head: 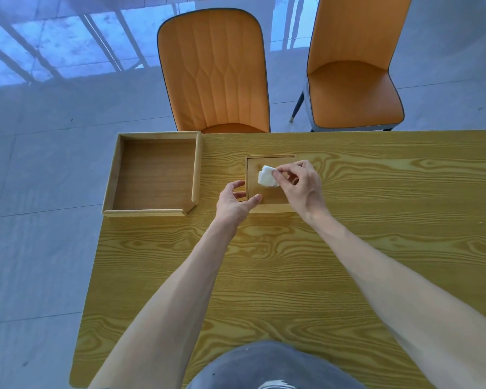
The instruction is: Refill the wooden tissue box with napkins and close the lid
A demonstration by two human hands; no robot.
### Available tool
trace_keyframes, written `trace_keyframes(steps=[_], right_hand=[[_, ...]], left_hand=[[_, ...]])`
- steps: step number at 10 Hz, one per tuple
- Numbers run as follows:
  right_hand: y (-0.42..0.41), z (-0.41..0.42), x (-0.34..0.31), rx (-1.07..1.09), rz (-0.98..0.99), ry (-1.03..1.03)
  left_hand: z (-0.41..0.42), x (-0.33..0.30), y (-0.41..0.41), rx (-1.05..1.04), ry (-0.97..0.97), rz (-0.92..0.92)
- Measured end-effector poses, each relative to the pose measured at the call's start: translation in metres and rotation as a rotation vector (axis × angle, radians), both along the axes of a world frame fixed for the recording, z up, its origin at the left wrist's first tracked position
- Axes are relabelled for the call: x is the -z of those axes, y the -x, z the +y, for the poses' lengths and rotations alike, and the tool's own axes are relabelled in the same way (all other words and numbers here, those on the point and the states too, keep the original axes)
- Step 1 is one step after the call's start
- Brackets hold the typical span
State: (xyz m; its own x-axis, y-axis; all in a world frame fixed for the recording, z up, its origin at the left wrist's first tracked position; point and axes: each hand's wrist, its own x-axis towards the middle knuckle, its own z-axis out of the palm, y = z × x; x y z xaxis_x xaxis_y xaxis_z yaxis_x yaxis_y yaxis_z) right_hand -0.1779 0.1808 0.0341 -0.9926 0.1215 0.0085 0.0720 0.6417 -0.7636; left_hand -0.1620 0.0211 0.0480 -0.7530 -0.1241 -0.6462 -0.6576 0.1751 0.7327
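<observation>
Empty wooden tray [155, 175] left of the tissue box [267, 204], lid on.
Left hand [234, 202] loosely open, bracing the box's near-left corner; right hand [302, 183] pinching a tuft of napkin [267, 176] atop the lid. Likely light, soft, tearable; best gripped by the fold.

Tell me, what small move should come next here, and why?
Probably tug the white napkin a little further up with the right hand while the left hand steadies the wooden tissue box: its tip only just shows through the top, and the wooden tray sits aside.
</observation>
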Motion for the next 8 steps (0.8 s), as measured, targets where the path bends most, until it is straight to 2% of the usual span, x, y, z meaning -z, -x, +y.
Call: trace_keyframes(steps=[1, 6, 7, 8], right_hand=[[-0.0038, 0.0001, 0.002, 0.027, 0.001, 0.116], [-0.0109, 0.0025, -0.0026, -0.051, 0.053, 0.365], [-0.0116, 0.0027, -0.0057, 0.074, 0.002, 0.389], [-0.0112, 0.0073, -0.0059, 0.152, 0.009, 0.259]], left_hand=[[-0.0001, 0.0013, 0.0004, -0.001, 0.003, -0.003], [-0.0011, 0.0053, 0.0022, -0.001, -0.001, -0.007], [-0.0012, 0.0008, 0.0009, 0.035, 0.017, -0.006], [-0.0014, -0.002, 0.0, 0.085, 0.087, 0.007]])
